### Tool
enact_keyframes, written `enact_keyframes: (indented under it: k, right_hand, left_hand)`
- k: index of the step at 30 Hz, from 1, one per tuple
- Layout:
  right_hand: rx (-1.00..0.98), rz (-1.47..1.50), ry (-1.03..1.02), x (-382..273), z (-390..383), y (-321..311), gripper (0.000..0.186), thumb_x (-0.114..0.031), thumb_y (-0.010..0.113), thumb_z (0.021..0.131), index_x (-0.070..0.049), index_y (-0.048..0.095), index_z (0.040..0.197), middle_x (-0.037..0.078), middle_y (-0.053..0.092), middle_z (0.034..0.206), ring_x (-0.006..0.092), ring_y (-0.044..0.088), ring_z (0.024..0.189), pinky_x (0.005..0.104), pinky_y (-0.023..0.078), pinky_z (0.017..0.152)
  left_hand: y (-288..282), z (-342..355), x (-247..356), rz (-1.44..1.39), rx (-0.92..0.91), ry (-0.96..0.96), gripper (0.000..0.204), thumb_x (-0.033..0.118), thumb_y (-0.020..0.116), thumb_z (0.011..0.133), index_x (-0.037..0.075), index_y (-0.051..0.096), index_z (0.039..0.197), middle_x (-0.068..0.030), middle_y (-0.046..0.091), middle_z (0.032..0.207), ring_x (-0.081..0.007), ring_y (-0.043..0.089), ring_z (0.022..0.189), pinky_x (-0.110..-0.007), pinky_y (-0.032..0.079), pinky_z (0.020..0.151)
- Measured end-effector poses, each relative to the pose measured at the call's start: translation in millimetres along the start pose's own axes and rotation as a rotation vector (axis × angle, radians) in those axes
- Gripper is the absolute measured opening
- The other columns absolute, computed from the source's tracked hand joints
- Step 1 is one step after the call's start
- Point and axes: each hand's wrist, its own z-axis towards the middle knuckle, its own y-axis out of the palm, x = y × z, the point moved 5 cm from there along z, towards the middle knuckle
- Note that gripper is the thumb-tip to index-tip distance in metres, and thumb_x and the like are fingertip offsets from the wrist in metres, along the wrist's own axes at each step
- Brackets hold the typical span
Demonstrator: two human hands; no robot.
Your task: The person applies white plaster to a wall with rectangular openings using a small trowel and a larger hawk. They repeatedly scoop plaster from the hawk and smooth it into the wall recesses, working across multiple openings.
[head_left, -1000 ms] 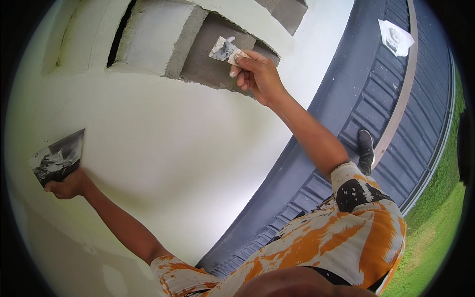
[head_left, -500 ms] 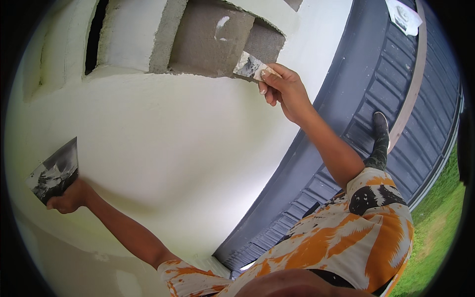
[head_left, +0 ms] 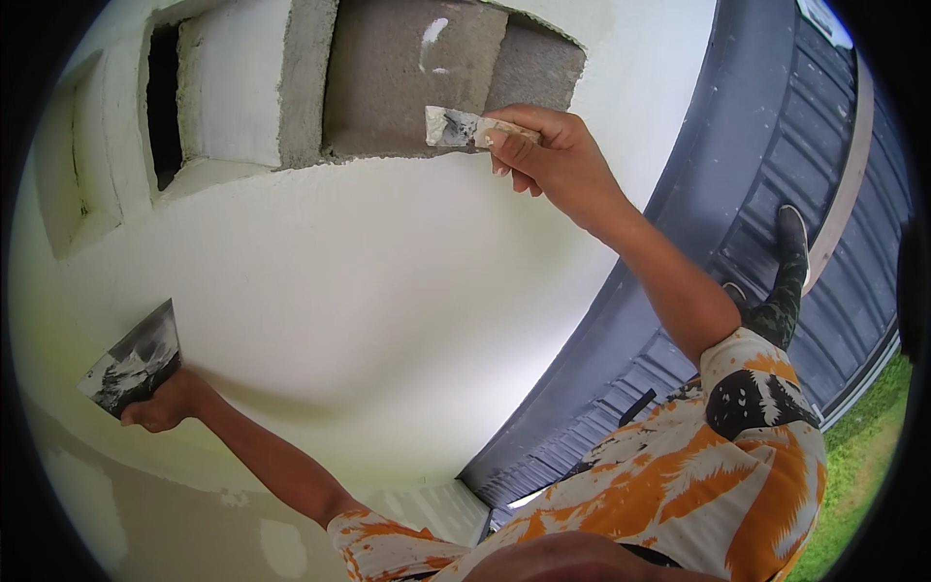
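My right hand (head_left: 555, 163) is closed round the handle of a small putty knife (head_left: 452, 128). Its white-smeared blade points left and lies over the lower edge of a recess (head_left: 407, 82) in the wall; whether it touches cannot be told. Bare grey-brown render lines the recess, with a white dab on it. At the lower left, my left hand (head_left: 167, 400) grips a wide putty knife (head_left: 134, 359). Its broad metal blade carries white filler and faces up and left, in front of the pale wall (head_left: 320, 272).
More openings run along the wall to the left, one with a dark narrow gap (head_left: 165, 107). On the right lies a dark ribbed metal roof (head_left: 766, 165) with a plank (head_left: 842, 184) across it. My foot (head_left: 793, 238) rests there. Grass (head_left: 863, 466) shows beyond.
The small putty knife has moved left along the recess's lower edge and now lies more level. My view has shifted slightly; the left hand still holds the wide putty knife.
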Motion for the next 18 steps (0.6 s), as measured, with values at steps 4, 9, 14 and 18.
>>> enact_keyframes:
  k: [4,9,14,18]
  right_hand:
    - [-0.007,-0.264,-0.136,-7.1,36.0,23.9,0.025,-0.024,0.057,0.095,-0.007,0.072,0.107,0.008,0.067,0.079,0.0177,0.062,0.07,0.0337,0.049,0.066]
    - [-0.015,-0.615,-0.312,-31.7,56.9,52.1,0.025,-0.021,0.06,0.095,-0.006,0.07,0.113,0.01,0.072,0.088,0.0224,0.066,0.077,0.0358,0.051,0.072]
    - [0.023,-0.712,-0.31,-38.8,58.0,63.9,0.024,-0.017,0.059,0.093,-0.007,0.071,0.11,0.014,0.072,0.09,0.0291,0.068,0.083,0.0416,0.052,0.073]
    - [-0.139,-0.955,-0.36,-43.5,73.5,89.1,0.024,-0.011,0.056,0.09,-0.008,0.072,0.107,0.014,0.071,0.09,0.0303,0.068,0.083,0.0425,0.053,0.073]
  left_hand:
    - [-3.5,8.5,-10.0,0.022,-0.029,0.06,0.068,0.053,0.049,0.097,-0.014,0.058,0.105,-0.0198,0.058,0.113,-0.0276,0.06,0.097,-0.045,0.056,0.087]
    - [6.6,-1.7,4.7,0.004,-0.011,0.036,0.064,0.048,0.048,0.098,-0.016,0.058,0.1,-0.02,0.058,0.109,-0.0269,0.059,0.093,-0.043,0.057,0.082]
    - [-1.4,3.3,-3.7,0.02,-0.049,0.032,0.064,0.05,0.048,0.098,-0.013,0.056,0.106,-0.0193,0.055,0.115,-0.0267,0.058,0.098,-0.044,0.056,0.087]
    - [-3.0,4.8,-6.4,0.057,-0.031,0.02,0.063,0.05,0.05,0.097,-0.012,0.055,0.106,-0.0187,0.054,0.114,-0.0264,0.057,0.098,-0.045,0.056,0.087]
